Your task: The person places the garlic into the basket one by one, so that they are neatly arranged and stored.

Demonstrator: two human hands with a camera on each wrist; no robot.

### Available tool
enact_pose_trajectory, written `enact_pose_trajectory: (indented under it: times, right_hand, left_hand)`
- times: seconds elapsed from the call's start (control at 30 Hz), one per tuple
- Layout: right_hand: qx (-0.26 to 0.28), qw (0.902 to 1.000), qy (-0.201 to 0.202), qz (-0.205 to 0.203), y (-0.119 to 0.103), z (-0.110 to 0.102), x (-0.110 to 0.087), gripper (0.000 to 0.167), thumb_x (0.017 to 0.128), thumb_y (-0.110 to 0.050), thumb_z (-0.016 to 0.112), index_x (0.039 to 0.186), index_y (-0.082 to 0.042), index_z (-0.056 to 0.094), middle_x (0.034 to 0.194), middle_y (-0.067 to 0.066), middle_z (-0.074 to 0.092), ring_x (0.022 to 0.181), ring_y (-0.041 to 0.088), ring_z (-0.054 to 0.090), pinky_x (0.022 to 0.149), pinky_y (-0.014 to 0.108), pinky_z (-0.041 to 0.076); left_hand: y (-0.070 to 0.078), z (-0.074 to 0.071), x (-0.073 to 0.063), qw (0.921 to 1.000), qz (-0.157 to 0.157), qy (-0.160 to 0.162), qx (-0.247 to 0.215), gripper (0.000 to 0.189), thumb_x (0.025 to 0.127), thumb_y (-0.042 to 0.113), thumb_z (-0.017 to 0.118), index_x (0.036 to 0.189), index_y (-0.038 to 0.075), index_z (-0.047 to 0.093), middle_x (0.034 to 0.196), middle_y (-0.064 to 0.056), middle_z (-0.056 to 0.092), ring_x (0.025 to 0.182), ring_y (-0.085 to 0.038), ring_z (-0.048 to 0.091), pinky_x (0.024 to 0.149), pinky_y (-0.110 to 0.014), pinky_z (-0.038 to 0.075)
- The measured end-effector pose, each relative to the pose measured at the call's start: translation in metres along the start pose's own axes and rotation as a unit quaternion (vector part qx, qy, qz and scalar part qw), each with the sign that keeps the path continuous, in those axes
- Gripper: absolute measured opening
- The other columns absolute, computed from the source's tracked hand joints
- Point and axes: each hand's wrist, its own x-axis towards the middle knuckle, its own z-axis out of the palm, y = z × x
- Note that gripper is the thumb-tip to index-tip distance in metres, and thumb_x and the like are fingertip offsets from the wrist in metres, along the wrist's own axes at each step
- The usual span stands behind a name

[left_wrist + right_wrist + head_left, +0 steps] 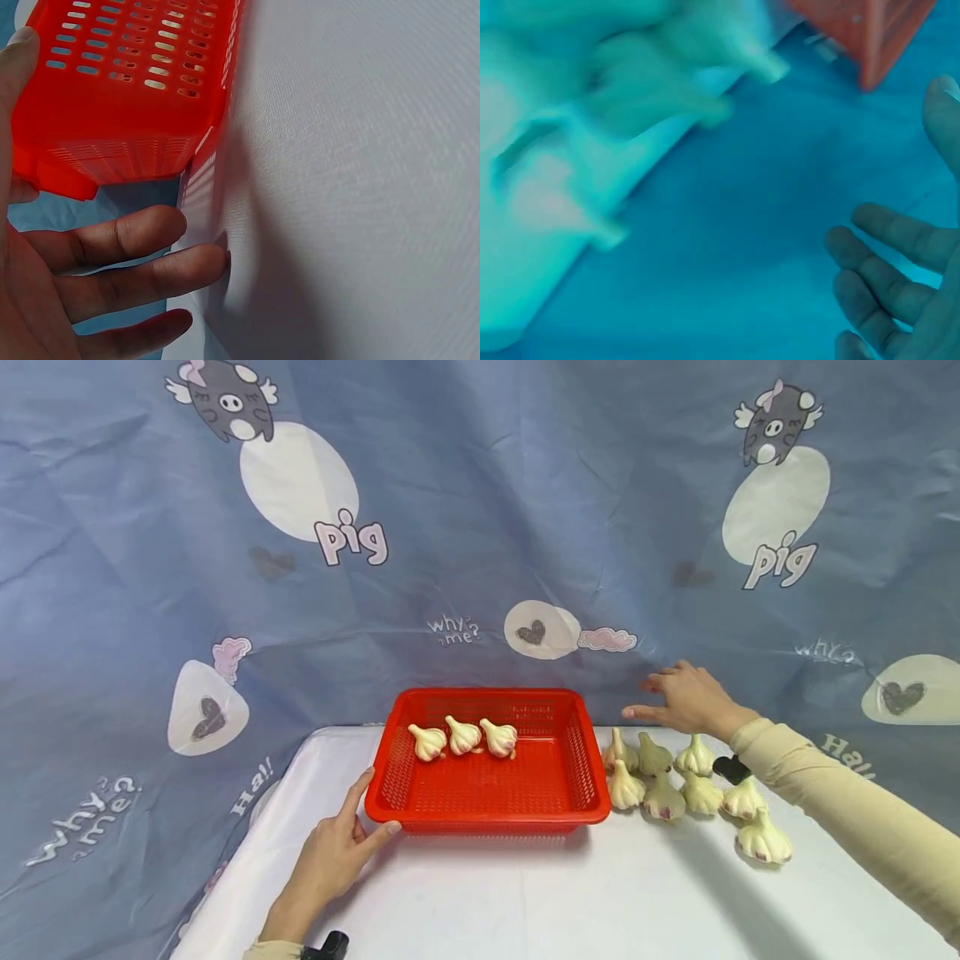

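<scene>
A red plastic basket (480, 822) with slotted walls stands on the white table. Inside it, toward the back left, three garlic bulbs (501, 738) lie in a row. My left hand (330, 852) is at the basket's front-left corner, its thumb and index finger spread along the rim. The other left fingers (150, 277) extend loosely below the basket's end. To the right of the basket, several more garlic bulbs (701, 793) sit grouped on the table. Above their back row hovers my right hand (690, 697), fingers apart and nothing held. The bulbs look blurred in the right wrist view.
A blue cloth (480, 527) printed with pigs and words hangs behind the table and down its left side. The white tabletop (525, 893) spreads in front of the basket. One garlic bulb (763, 839) lies at the group's front right.
</scene>
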Motion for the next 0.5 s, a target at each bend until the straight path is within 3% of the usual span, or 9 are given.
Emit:
enact_pose_trajectory:
  times: [0.27, 0.5]
  right_hand:
    - [-0.022, 0.9990, -0.031, 0.022, 0.044, -0.002, -0.053, 0.064, 0.094, -0.062, 0.071, 0.120, -0.004, 0.078, 0.112, 0.018, 0.078, 0.098, 0.043, 0.065, 0.077, 0.058, 0.052]
    - [0.015, 0.9974, -0.056, 0.043, 0.059, 0.006, -0.095, 0.060, 0.095, -0.057, 0.073, 0.119, -0.003, 0.076, 0.108, 0.013, 0.079, 0.099, 0.041, 0.067, 0.083, 0.061, 0.052]
  left_hand:
    - [-0.004, -0.001, 0.000, 0.9999, 0.003, 0.010, 0.002, 0.088, 0.094, 0.054, 0.076, 0.166, 0.030, 0.032, 0.063, 0.011, 0.051, 0.054, -0.006, 0.045, 0.057, -0.027, 0.038]
    - [-0.001, 0.002, 0.000, 1.0000, 0.005, 0.001, -0.004, 0.088, 0.095, 0.053, 0.076, 0.166, 0.028, 0.031, 0.063, 0.010, 0.052, 0.054, -0.005, 0.045, 0.057, -0.026, 0.038]
